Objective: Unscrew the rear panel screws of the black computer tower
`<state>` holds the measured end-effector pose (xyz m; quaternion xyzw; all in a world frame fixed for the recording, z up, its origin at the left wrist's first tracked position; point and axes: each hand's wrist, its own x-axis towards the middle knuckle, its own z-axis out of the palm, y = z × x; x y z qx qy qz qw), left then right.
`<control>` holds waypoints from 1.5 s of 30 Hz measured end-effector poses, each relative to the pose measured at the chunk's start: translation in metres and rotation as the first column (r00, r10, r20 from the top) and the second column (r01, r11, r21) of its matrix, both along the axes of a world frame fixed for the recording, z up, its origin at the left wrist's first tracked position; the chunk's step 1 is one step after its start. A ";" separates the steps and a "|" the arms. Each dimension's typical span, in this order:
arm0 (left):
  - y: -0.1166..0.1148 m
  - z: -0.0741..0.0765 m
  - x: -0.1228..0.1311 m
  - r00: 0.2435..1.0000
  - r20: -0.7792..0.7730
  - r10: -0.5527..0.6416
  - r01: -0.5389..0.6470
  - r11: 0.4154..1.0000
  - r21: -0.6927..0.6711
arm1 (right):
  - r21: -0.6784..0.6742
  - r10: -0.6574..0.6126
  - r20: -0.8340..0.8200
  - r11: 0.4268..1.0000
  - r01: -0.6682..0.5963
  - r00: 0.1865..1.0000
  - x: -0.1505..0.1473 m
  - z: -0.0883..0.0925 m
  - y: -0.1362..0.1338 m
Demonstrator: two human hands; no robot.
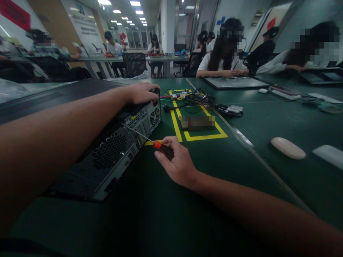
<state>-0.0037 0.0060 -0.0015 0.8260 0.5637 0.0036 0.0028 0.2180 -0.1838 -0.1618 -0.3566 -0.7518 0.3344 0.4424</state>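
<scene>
A black desktop computer case [77, 94] lies on the table at the left, its metal back panel facing me with vent holes, slots and a fan grille. My left hand [143, 92] is bent over the far top corner of the case and holds it there, with some fingertips hidden. In my right hand [178, 160], closed around the handle, is a screwdriver [162, 145] with an orange and black grip. Its thin shaft points up and left, and the tip meets the back panel near the upper edge. Whether it sits on a screw, I cannot tell.
Bundled cables [200, 98] lie beyond the case, near yellow tape [175, 123] and a dark, partly blurred object [197, 123]. A pale rounded object [288, 148] and a white one [329, 155] are at right. Across the green table, people work at flat panels [237, 82].
</scene>
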 end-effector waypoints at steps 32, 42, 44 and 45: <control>0.003 -0.003 -0.002 1.000 0.019 -0.010 0.009 1.000 0.007 | 0.018 -0.014 0.002 1.000 0.014 1.000 0.000 0.000 0.001; 0.000 -0.002 0.000 1.000 -0.015 -0.002 0.002 1.000 0.000 | 0.043 -0.032 0.001 0.999 0.032 0.999 0.000 0.001 0.001; -0.002 -0.001 0.002 1.000 -0.020 0.002 -0.002 1.000 0.000 | 0.050 -0.028 0.003 0.998 0.028 1.000 0.000 0.002 0.001; -0.002 0.000 0.002 1.000 -0.022 0.002 -0.002 1.000 -0.001 | 0.056 -0.026 0.002 0.998 0.025 1.000 0.000 0.002 0.001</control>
